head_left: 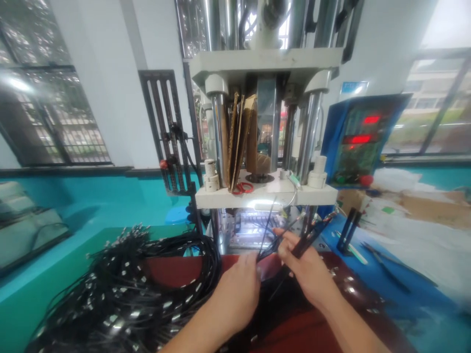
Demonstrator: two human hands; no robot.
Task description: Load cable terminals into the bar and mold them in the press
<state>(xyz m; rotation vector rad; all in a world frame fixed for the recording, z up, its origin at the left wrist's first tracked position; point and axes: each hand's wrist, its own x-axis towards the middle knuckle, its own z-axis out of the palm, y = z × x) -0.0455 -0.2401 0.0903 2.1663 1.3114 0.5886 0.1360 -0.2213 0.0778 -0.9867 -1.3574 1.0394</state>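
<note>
My left hand (pixel 241 287) is closed, and a thin black cable (pixel 265 230) sticks up out of its fingers. To its right, my right hand (pixel 305 269) is closed around a bundle of black cables (pixel 311 238) that slants up to the right; blur hides its far ends. Both hands are in front of the lit lower bay (pixel 253 228) of a white press machine (pixel 267 196). A large heap of black cables (pixel 121 294) with small white tags and silvery ends lies to the left of my hands, on a dark red surface (pixel 172 272).
Cardboard pieces (pixel 239 142) and red-handled scissors (pixel 243 188) rest on the press plate. At right stands a blue control box (pixel 362 139) with red displays. Tweezers (pixel 388 269) lie on the blue surface (pixel 408 301), beside white plastic bags (pixel 427 235).
</note>
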